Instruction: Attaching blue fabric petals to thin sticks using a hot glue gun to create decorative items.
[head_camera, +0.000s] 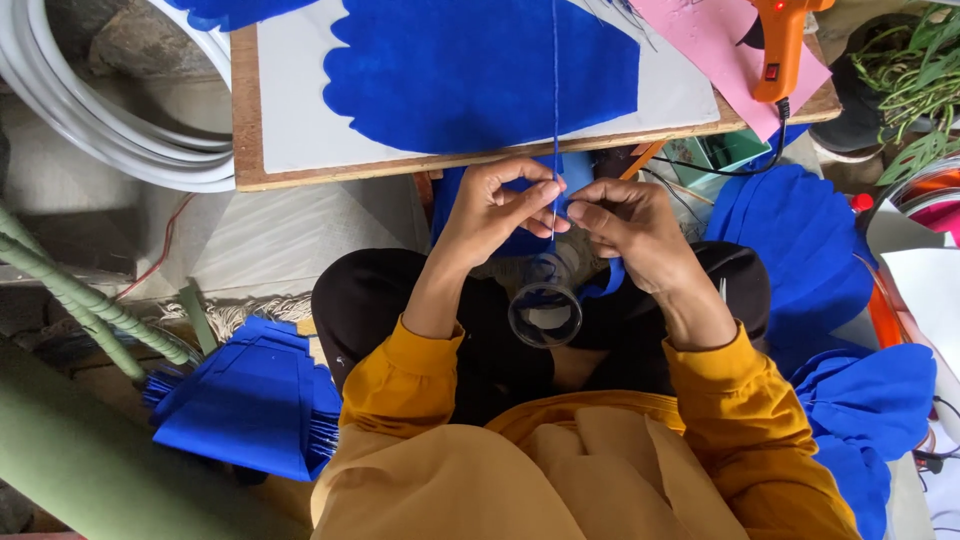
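A home craft corner: a wooden board with blue cut-outs, a glue gun, and pink paper.

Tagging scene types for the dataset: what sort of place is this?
Probably a home craft corner, worked at floor level. Blue felt pieces lie on a low board, an orange glue gun sits beside pink paper, and both hands pinch blue thread.
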